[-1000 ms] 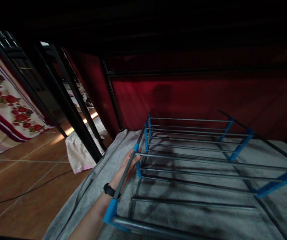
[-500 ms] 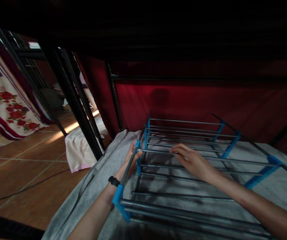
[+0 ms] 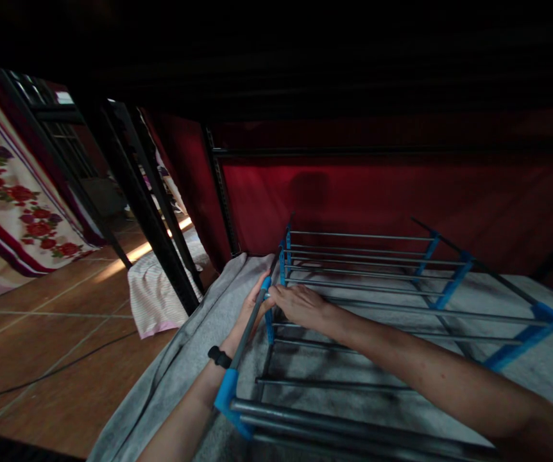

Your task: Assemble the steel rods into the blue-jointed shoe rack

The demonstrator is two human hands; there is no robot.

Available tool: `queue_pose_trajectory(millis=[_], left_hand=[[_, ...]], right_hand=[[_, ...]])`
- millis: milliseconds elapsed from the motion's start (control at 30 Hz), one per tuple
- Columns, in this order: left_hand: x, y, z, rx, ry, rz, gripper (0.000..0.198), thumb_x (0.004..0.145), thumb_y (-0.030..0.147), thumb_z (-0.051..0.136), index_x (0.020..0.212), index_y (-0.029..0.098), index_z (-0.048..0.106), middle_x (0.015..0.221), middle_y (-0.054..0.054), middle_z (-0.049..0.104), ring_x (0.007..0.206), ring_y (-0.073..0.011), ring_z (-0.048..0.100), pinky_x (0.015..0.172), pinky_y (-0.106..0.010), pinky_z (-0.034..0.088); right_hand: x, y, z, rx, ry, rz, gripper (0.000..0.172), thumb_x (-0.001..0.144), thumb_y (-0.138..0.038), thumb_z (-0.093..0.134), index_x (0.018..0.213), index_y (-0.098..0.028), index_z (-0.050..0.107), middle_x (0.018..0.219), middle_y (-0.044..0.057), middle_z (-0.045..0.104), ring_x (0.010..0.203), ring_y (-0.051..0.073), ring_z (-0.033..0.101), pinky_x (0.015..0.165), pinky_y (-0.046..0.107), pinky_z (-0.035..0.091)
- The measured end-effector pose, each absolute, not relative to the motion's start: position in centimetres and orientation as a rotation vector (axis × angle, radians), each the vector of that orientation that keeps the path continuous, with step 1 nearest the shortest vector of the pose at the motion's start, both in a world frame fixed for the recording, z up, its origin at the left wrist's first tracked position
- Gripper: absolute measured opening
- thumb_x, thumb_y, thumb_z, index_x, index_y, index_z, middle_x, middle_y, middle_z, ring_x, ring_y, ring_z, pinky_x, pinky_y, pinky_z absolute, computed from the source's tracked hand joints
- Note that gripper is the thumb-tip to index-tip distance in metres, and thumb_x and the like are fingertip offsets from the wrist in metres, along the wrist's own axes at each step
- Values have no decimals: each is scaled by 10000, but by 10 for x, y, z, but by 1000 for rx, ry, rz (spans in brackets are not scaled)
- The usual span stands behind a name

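Note:
A rack of grey metal tubes [image 3: 382, 386] with blue plastic connectors [image 3: 228, 388] lies across the grey blanket. My left hand [image 3: 252, 301], with a black band on its wrist, is wrapped round the rack's left side at a blue connector. Its fingers are partly hidden behind the tube. My right hand [image 3: 298, 304] is closed round the left end of a cross tube, right where it meets that connector, close against my left hand. The tube's end is covered by my fingers.
The grey blanket [image 3: 161, 385] covers the bed under the rack. Black metal posts [image 3: 161, 250] stand at left, and a red cloth [image 3: 377, 199] hangs behind. A striped cloth [image 3: 154, 298] drapes above the tiled floor [image 3: 65, 359], where a cable runs. A floral curtain [image 3: 21, 192] hangs far left.
My right hand has moved left along the cross tube, up to the connector and my left hand. My left hand keeps its hold. The view has shifted slightly.

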State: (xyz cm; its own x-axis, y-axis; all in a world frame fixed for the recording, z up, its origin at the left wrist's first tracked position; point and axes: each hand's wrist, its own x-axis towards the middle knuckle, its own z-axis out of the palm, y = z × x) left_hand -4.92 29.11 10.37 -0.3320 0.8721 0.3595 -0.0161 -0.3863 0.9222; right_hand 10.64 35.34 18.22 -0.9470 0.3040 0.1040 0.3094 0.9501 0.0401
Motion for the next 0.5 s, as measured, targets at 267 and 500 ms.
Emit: queue_pose_trajectory(millis=[267, 500], left_hand=[[-49, 291, 107, 1088, 1061, 1771, 571, 674, 362, 868, 1182, 257, 628, 830, 32, 636, 756, -126, 567, 724, -234, 461], [-41, 293, 109, 1032, 1089, 1816, 531, 677, 332, 863, 1140, 260, 613, 809, 45, 610, 734, -114, 542, 716, -236, 452]], right_hand=[[109, 365, 189, -386, -3003, 125, 245, 978, -119, 359, 1152, -181, 520, 1073, 87, 693, 934, 185, 671, 712, 268, 445], [108, 367, 182, -423, -2969, 107, 328, 963, -88, 336, 1224, -173, 516, 1135, 98, 680, 971, 206, 653, 766, 305, 463]])
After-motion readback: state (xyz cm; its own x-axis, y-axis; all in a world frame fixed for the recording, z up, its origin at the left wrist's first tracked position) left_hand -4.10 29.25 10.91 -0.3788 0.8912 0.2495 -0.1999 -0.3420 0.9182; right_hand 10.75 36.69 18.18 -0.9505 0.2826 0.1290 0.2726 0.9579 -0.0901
